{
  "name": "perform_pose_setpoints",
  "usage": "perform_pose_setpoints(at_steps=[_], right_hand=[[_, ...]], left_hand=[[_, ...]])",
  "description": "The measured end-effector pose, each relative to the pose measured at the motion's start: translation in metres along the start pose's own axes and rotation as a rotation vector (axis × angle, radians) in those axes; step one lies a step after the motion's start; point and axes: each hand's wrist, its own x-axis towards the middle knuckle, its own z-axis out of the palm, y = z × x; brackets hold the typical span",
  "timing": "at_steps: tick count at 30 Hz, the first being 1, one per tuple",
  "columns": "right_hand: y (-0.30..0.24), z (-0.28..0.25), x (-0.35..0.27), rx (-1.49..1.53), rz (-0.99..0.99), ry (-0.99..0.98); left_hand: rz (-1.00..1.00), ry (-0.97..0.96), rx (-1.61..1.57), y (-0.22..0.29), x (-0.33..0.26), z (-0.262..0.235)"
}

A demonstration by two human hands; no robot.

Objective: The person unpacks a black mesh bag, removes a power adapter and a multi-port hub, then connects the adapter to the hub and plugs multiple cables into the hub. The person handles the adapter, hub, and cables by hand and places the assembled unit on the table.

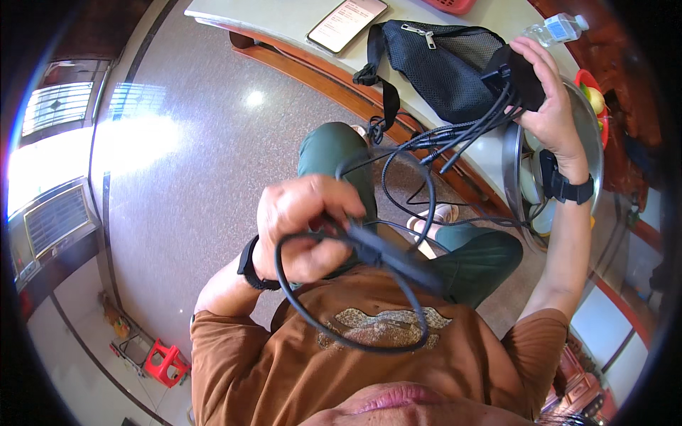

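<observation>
My left hand (pixel 291 213) is closed around a black cable (pixel 419 334), which hangs in a wide loop in front of my shirt. A dark length by the fingers is smeared by motion. At the right, my right hand (pixel 558 117) grips a black box (pixel 527 79) with its fingers wrapped over the far side. Several black cords (pixel 469 131) run out of the box toward my lap, with thin connectors along them. Beside the box, on the table, lies a black mesh bag (pixel 444 67) with a silver zipper and a hanging strap.
A phone (pixel 348 25) with a lit screen lies near the edge of the white table (pixel 277 21). Beyond my right hand are a clear plastic bottle (pixel 558 30), a metal basin (pixel 513 167) holding bowls, and a red dish (pixel 584 77) with fruit. A red stool (pixel 167 363) stands lower left.
</observation>
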Motion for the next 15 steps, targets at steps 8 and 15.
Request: perform_pose_setpoints(at_steps=[8, 15], right_hand=[[0.011, -0.001, -0.014, 0.101, 0.047, 0.049], [-0.002, -0.01, -0.008, 0.574, 0.273, 0.092]], left_hand=[[0.031, -0.216, -0.346, -0.026, -0.04, -0.015], [-0.171, 0.313, -0.831, -0.043, -0.05, -0.015]])
